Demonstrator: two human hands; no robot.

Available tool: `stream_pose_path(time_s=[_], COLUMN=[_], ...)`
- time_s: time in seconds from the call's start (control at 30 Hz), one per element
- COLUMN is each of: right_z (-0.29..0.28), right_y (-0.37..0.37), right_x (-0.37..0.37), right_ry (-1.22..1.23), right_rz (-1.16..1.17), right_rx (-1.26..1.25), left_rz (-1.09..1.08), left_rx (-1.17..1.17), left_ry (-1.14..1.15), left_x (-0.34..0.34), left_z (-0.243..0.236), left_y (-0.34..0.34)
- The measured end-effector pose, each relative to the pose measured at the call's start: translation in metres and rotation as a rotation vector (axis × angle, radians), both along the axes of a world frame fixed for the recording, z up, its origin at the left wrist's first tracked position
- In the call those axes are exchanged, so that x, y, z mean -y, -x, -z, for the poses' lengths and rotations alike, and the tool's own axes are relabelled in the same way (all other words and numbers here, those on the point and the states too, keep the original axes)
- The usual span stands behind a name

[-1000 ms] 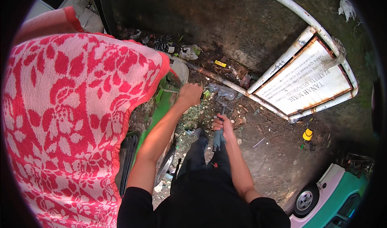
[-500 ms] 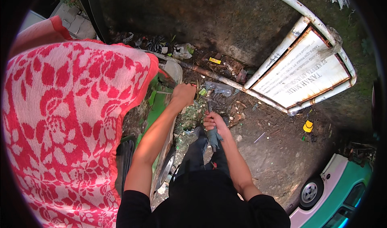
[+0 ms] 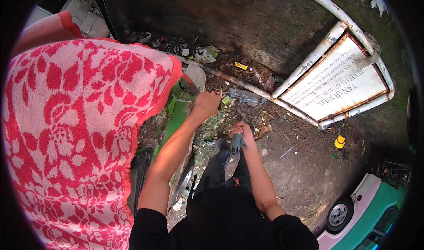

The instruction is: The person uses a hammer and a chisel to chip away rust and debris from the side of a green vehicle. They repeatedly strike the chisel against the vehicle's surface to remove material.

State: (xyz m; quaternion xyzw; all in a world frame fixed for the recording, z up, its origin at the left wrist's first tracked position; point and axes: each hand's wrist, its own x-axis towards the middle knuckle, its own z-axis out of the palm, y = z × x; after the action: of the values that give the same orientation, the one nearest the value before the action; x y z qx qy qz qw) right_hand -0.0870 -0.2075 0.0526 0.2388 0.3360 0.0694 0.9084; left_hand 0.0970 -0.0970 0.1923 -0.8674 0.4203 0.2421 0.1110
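Note:
My left hand [image 3: 207, 104] is closed at the front end of a green car body [image 3: 171, 125], partly covered by a red-and-pink floral towel [image 3: 84, 122]. A small bit of red shows at its fingertips; what it grips, if anything, is hidden. To the right and a little nearer, my right hand [image 3: 239, 129] is closed around a thin dark tool [image 3: 242, 114] whose shaft points away from me. Grey-blue cloth [image 3: 238, 144] hangs below that fist, apparently wrapped round the handle. The tool's exact kind cannot be made out.
Beyond my hands, a rusty white pipe [image 3: 225, 77] runs along the ground to a framed white sign [image 3: 338, 80]. Crumpled clear plastic [image 3: 246, 96], litter and a yellow object [image 3: 339, 141] lie on the dirt. A green-and-pink car [image 3: 366, 210] stands at lower right; a wall [image 3: 212, 24] rises behind.
My right hand has moved slightly to the right and away from me, carrying the tool with it. My left hand keeps its place by the green car body. The view has shifted a little.

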Motion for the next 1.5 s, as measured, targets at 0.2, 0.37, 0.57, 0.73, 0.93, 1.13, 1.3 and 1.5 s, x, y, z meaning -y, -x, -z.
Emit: stream_pose_path(time_s=[0.2, 0.37, 0.57, 0.73, 0.93, 1.13, 1.3, 1.5], right_z=[-0.027, 0.005, -0.018, 0.01, 0.0, 0.007, 0.008, 0.002], right_y=[0.005, 0.0, 0.007, 0.009, 0.006, 0.003, 0.009, -0.001], right_x=[0.0, -0.004, -0.011, -0.011, -0.005, -0.013, -0.01, -0.015], right_ry=[-0.057, -0.115, 0.019, -0.082, -0.031, 0.051, -0.067, 0.038], right_rz=[-0.257, -0.075, -0.326, -0.019, -0.276, -0.294, -0.324, -0.363], right_rx=[0.337, -0.131, 0.26, -0.112, 0.172, 0.107, 0.181, 0.206], left_rz=[-0.006, -0.002, -0.028, 0.011, 0.007, 0.053, 0.027, 0.063], left_rx=[-0.004, 0.04, 0.016, 0.018, 0.04, 0.078, 0.051, 0.08], left_ry=[-0.068, -0.042, -0.075, -0.104, -0.082, -0.084, -0.15, -0.109], left_x=[0.0, 0.0, -0.005, -0.003, -0.004, -0.014, -0.006, -0.017], left_z=[-0.011, 0.0, 0.008, 0.009, 0.013, 0.025, 0.013, 0.031], left_y=[0.005, 0.002, -0.001, 0.002, 0.002, 0.004, 0.007, 0.005])
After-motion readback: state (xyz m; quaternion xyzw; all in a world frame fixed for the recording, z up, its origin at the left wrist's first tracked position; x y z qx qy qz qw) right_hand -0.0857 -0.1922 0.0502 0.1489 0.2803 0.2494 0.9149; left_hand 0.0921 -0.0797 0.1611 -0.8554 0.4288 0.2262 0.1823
